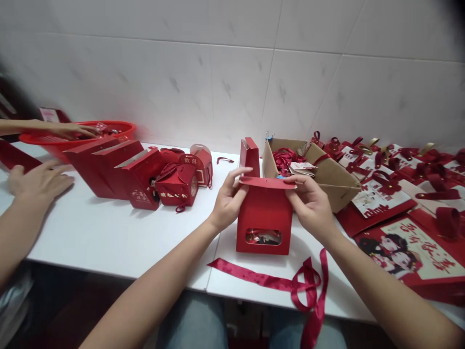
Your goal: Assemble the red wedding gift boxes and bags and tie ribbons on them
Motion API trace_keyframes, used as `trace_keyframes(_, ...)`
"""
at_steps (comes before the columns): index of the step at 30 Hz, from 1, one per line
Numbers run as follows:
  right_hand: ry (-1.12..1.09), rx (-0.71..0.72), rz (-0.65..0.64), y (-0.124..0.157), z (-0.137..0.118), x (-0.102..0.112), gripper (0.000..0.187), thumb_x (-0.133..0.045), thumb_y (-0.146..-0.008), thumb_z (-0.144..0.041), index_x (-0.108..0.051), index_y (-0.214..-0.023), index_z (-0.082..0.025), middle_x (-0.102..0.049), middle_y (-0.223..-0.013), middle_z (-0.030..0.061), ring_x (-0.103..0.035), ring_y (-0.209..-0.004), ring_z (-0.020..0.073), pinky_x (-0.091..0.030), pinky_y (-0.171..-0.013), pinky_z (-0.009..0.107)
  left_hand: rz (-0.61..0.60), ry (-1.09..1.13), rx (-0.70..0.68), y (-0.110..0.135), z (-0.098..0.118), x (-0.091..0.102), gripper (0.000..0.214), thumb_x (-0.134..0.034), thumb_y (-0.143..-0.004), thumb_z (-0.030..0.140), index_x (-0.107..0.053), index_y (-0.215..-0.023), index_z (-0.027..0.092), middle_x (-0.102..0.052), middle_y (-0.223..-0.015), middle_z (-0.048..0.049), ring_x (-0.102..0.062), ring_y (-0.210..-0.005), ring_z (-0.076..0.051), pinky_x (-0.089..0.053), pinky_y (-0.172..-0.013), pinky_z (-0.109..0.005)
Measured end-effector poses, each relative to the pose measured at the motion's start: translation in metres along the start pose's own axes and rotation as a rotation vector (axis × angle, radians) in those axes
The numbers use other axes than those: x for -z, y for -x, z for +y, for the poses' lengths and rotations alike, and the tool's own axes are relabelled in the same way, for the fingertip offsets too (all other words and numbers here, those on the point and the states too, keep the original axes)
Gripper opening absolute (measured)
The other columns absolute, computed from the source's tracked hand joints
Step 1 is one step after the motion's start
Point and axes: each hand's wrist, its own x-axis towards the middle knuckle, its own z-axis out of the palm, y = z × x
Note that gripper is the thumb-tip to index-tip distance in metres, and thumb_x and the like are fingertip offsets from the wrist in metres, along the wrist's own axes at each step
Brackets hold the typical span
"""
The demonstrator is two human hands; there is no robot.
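A red paper gift box (264, 208) stands upright on the white table in front of me, its top flap folded over. Through a small rounded window low on its front, some of its contents show, too small to name. My left hand (232, 196) pinches the box's upper left corner, with thumb and fingers on the flap. At the upper right corner, my right hand (312, 206) grips the same flap edge. A dark red satin ribbon (250, 275) lies loosely looped in front of the box, one end hanging over the table's front edge.
Behind the box stand another red box (250, 155) and a cardboard box (334, 182) with ribbons. Red gift bags (417, 247) crowd the right. Several red boxes (178, 184) stand left, near a co-worker's hands (43, 182) and a red basin (123, 130).
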Motion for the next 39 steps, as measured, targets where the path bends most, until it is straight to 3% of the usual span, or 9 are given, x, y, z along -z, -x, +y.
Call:
trace_keyframes(4,0.012,0.006,0.009,0.009,0.010,0.010,0.012,-0.064,-0.087,-0.030,-0.062,-0.096,-0.023,-0.069,-0.094,0.0041,-0.068,-0.086,0.0156,-0.057,-0.075,0.026,0.001,-0.083,-0.103,0.011,-0.012,0.001,0.011,-0.055,-0.088,0.021,-0.065,-0.091,0.022,-0.070,-0.091,-0.0035,-0.066,-0.085,-0.017,-0.052,-0.078,-0.030)
trace_keyframes(14,-0.098,0.048,-0.171,0.023,0.010,0.020,0.013,-0.058,-0.088,-0.016,-0.060,-0.099,-0.023,-0.066,-0.123,0.0088,-0.067,-0.105,0.0193,-0.055,-0.087,0.030,0.055,-0.089,-0.036,0.021,-0.003,-0.003,0.013,-0.068,-0.081,0.031,-0.067,-0.085,0.019,-0.071,-0.084,-0.0051,-0.066,-0.073,-0.016,-0.052,-0.063,-0.026)
trace_keyframes(18,-0.031,0.149,-0.231,0.027,0.002,0.021,0.014,-0.053,-0.089,-0.017,-0.060,-0.100,-0.022,-0.067,-0.119,0.0097,-0.066,-0.105,0.0211,-0.055,-0.086,0.034,0.087,-0.047,0.066,0.021,0.004,-0.010,0.027,-0.064,-0.085,0.029,-0.061,-0.111,0.023,-0.070,-0.076,-0.0005,-0.064,-0.062,-0.013,-0.052,-0.055,-0.023)
trace_keyframes(23,0.463,0.335,0.143,-0.020,-0.011,0.033,0.019,-0.045,-0.092,-0.023,-0.060,-0.082,-0.020,-0.067,-0.110,0.0104,-0.061,-0.110,0.0238,-0.049,-0.095,0.041,0.075,-0.071,0.178,0.019,0.004,-0.009,0.017,-0.067,-0.081,0.033,-0.065,-0.091,0.019,-0.071,-0.080,-0.0028,-0.064,-0.066,-0.014,-0.051,-0.057,-0.022)
trace_keyframes(24,0.629,0.276,0.231,-0.039,-0.008,0.040,0.026,-0.037,-0.095,-0.024,-0.060,-0.084,-0.019,-0.066,-0.110,0.0115,-0.060,-0.111,0.0237,-0.048,-0.095,0.041,0.071,-0.079,0.175,0.019,0.004,-0.008,0.016,-0.067,-0.081,0.033,-0.066,-0.087,0.019,-0.070,-0.079,-0.0030,-0.064,-0.065,-0.014,-0.050,-0.057,-0.022)
trace_keyframes(26,0.940,0.042,0.122,-0.081,0.003,0.057,0.032,-0.030,-0.098,-0.023,-0.062,-0.096,-0.017,-0.064,-0.115,0.0124,-0.059,-0.111,0.0222,-0.048,-0.092,0.036,0.067,-0.081,0.174,0.019,0.003,-0.007,0.015,-0.067,-0.081,0.032,-0.066,-0.087,0.019,-0.070,-0.077,-0.0025,-0.063,-0.064,-0.014,-0.050,-0.056,-0.022)
trace_keyframes(30,1.133,-0.237,-0.155,-0.145,0.038,0.091,0.017,-0.057,-0.092,-0.028,-0.066,-0.094,-0.014,-0.068,-0.098,0.0088,-0.065,-0.091,0.0195,-0.051,-0.084,0.034,0.082,-0.100,0.176,0.021,0.004,-0.006,0.014,-0.067,-0.081,0.032,-0.066,-0.087,0.019,-0.071,-0.076,-0.0023,-0.064,-0.064,-0.015,-0.050,-0.057,-0.023)
trace_keyframes(34,1.283,-0.416,-0.317,-0.160,0.067,0.102,0.028,-0.057,-0.093,-0.034,-0.060,-0.115,-0.016,-0.061,-0.116,0.0080,-0.062,-0.100,0.0189,-0.053,-0.086,0.040,0.072,-0.100,0.185,0.021,0.005,-0.005,0.014,-0.067,-0.081,0.032,-0.067,-0.087,0.020,-0.072,-0.077,-0.0026,-0.065,-0.065,-0.016,-0.051,-0.058,-0.024)
trace_keyframes(39,1.323,-0.465,-0.314,-0.158,0.084,0.098,0.031,-0.057,-0.093,-0.033,-0.058,-0.119,-0.016,-0.059,-0.121,0.0092,-0.061,-0.104,0.0206,-0.052,-0.089,0.042,0.061,-0.044,0.232,0.019,0.005,-0.004,0.015,-0.066,-0.081,0.034,-0.066,-0.085,0.020,-0.071,-0.077,-0.0027,-0.064,-0.066,-0.016,-0.051,-0.059,-0.024)
